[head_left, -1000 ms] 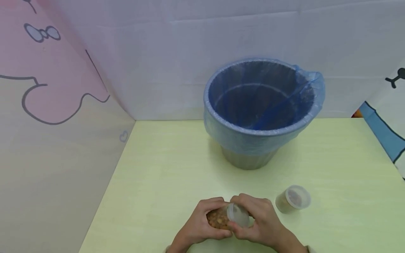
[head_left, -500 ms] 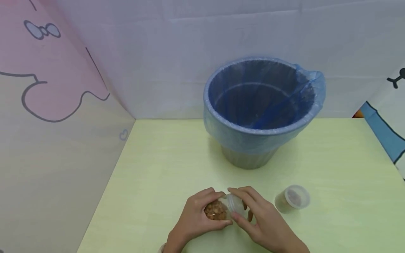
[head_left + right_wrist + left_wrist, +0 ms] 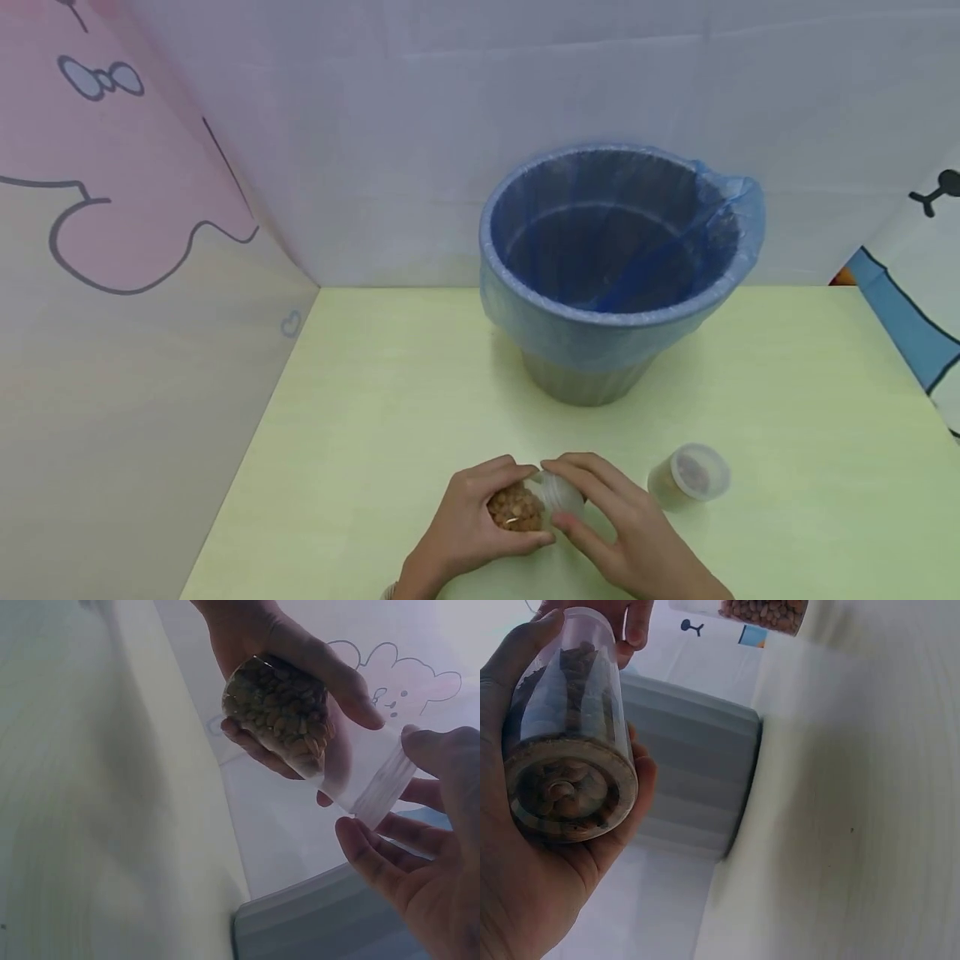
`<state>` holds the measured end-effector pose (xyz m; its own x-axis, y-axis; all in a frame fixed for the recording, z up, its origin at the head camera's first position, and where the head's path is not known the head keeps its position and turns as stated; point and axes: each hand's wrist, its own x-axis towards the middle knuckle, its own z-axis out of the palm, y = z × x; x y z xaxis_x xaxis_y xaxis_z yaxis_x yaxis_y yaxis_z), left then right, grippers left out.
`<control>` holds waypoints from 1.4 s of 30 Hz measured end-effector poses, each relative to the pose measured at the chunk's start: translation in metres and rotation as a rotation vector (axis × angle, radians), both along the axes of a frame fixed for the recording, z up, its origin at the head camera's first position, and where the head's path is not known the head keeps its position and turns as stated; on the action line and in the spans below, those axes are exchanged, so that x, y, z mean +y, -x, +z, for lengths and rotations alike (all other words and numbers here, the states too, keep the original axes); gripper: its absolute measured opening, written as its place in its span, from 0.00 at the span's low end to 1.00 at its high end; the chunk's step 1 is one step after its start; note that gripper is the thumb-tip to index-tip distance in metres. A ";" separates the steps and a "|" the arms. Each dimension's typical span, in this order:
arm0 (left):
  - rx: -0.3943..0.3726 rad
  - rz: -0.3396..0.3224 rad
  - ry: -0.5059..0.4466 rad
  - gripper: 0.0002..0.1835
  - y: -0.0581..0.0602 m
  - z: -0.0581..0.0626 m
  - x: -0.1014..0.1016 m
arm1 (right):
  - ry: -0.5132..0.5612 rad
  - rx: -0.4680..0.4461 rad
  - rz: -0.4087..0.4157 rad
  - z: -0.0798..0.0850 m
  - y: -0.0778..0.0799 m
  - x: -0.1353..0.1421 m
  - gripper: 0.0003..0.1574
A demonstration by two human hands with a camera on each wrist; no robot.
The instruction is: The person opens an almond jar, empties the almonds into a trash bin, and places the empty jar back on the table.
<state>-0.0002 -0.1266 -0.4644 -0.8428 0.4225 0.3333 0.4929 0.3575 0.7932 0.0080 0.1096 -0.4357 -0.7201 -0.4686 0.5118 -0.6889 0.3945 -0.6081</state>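
A clear plastic jar (image 3: pixel 517 507), partly filled with small brown nuts or beans, lies tilted in my left hand (image 3: pixel 467 527). My left thumb and fingers curl around its body, as the left wrist view also shows with the jar's base toward the camera. At its mouth sits a translucent ribbed lid (image 3: pixel 385 789). My right hand (image 3: pixel 626 527) pinches this lid by its sides between thumb and fingertips. The contents (image 3: pixel 281 709) lie toward the base end, leaving the part near the lid bare.
A second clear jar (image 3: pixel 688 477) with a pale lid and similar brown contents stands on the table (image 3: pixel 360 417) to the right of my hands. Behind is a grey bin (image 3: pixel 588 379) lined with a blue bag (image 3: pixel 585 337). Printed cloth walls (image 3: pixel 405 167) enclose the back and sides.
My right fingers have spread and shifted on the lid, with the palm now farther from it. The left hand still holds the jar in about the same place.
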 end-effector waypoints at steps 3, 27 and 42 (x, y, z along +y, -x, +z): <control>-0.045 -0.004 -0.024 0.26 -0.003 -0.001 -0.002 | 0.006 0.011 0.034 -0.001 -0.001 -0.001 0.33; 0.045 0.028 0.078 0.26 0.005 -0.001 -0.006 | 0.007 -0.019 -0.008 -0.009 0.006 -0.003 0.43; -0.003 0.033 0.090 0.29 0.009 0.000 -0.006 | 0.028 0.040 0.024 -0.012 0.008 -0.004 0.43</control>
<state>-0.0089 -0.1330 -0.4648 -0.8575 0.4230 0.2930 0.4777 0.4430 0.7586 -0.0002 0.1057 -0.4477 -0.6874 -0.4704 0.5534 -0.7221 0.3610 -0.5901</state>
